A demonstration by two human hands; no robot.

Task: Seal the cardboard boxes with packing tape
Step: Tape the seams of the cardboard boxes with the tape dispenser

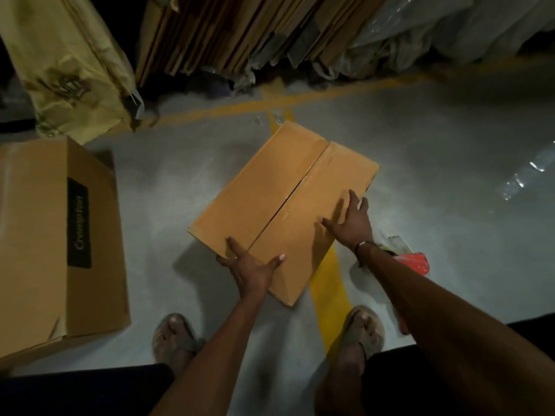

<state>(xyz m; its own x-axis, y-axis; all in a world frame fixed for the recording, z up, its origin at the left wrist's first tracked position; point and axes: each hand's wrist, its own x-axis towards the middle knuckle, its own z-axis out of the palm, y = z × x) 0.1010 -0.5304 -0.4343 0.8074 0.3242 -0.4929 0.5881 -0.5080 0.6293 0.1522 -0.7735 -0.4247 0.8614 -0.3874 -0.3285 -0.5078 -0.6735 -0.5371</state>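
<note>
Left hand [252,265] is lying with fingers spread over the near edge of the cardboard box [270,187], thumb on the top flap; the right hand [350,220] is pressing flat, fingers apart, on the right flap. The box is sitting on the floor [435,163] between the feet, its centre seam looking closed. Keeping both flaps level and tight together should let tape lie straight along that seam. A red object [417,261], possibly a tape dispenser, is lying just right of the wrist. A larger printed box [45,235] is standing well apart on the left, flattened cartons [240,31] behind.
</note>
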